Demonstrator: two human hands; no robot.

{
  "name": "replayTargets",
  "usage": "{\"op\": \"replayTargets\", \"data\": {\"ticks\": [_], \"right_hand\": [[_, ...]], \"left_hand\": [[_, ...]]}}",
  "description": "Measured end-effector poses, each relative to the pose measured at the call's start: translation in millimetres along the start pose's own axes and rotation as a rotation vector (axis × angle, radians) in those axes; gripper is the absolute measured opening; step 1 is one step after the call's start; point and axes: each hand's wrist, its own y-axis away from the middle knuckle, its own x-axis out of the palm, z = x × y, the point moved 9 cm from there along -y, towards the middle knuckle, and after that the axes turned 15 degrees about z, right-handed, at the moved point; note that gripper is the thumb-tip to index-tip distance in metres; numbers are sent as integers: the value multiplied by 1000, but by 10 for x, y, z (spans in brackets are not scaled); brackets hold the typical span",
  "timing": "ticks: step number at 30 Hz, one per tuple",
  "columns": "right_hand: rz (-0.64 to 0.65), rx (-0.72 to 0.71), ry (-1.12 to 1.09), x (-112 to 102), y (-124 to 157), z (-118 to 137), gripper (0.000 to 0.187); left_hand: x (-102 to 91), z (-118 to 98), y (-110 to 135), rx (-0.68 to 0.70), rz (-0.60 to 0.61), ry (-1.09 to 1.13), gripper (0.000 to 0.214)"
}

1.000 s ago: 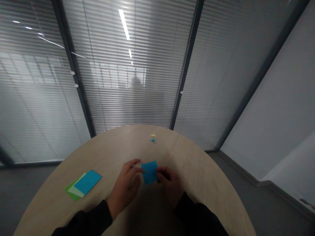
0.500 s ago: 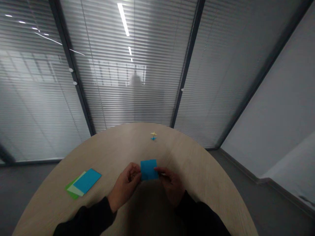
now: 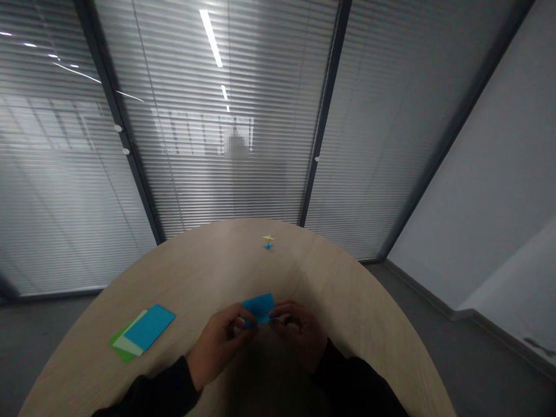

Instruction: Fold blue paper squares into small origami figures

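Note:
A small blue sheet of paper (image 3: 259, 307) is held up between my two hands, just above the near middle of the table, tilted with its right side higher. My left hand (image 3: 222, 337) pinches its lower left part between thumb and fingers. On the right edge, the thumb and fingertips of my right hand (image 3: 300, 331) close on the paper. From this angle the sheet looks like a wide, low rectangle. Whether it is creased or bent cannot be made out.
On the round wooden table (image 3: 208, 266), a stack of blue, pale green and green paper (image 3: 150, 328) lies at the left. Toward the far edge are a small yellow folded paper piece (image 3: 268, 238) and a blue one (image 3: 268, 247). Glass panels with blinds (image 3: 234, 185) stand behind.
The blue sheet went from nearly square and facing me to a lower, tilted shape. My left fingers moved in over its lower left part, and both hands came closer together.

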Motion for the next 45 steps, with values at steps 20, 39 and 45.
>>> {"op": "replayTargets", "data": {"ticks": [20,39,45], "right_hand": [[18,226,-348,151,-24,-235,37],[-12,272,-222,115,21,-357,35],[-22,292,-223,110,10,-298,37]], "left_hand": [[62,9,-62,36,12,357,32],[33,120,-60,-98,-33,258,30],[30,78,-71,-85,-18,256,27]]}}
